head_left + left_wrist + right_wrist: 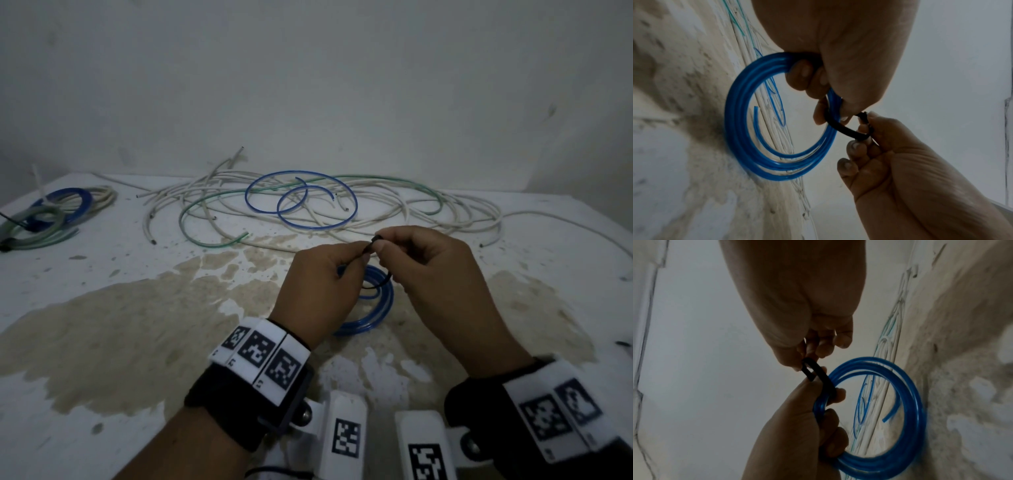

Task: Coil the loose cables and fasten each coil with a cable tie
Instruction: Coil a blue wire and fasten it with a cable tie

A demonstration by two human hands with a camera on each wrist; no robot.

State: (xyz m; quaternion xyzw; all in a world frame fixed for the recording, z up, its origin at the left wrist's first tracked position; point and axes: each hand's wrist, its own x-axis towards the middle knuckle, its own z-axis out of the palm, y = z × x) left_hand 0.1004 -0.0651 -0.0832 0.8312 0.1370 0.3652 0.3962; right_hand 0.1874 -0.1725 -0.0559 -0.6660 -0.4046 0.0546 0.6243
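Fingers, left: the left hand [318, 291] has its lower fingers [801, 76] curled round the blue coil [748, 129], while thumb and forefinger pinch one end of the black tie [844, 129].
Fingers, right: the right hand [442, 277] pinches the other end of the tie between thumb and forefinger; the remaining fingers are curled in and hold nothing else.
Tie: it loops round the coil's strands at the left hand's grip, the two ends meeting between the fingertips. Whether the tail has entered the head cannot be told.
Step in hand: fastening, in my judgement; the coiling of this cable looks done.
Next move: likely to feed the tail through the head and pull it snug, with the left hand keeping the strands bunched so none slips out.
Coil, position: held just above the table [137, 308], in front of the person, between both hands.
Coil, look: translucent blue tubing in several turns, roughly round; one cut end curves loose inside the ring.
Remaining: a tangle of loose cables [342, 205] lies at the back of the table.
Done: tied coils [51, 212] lie at the far left.
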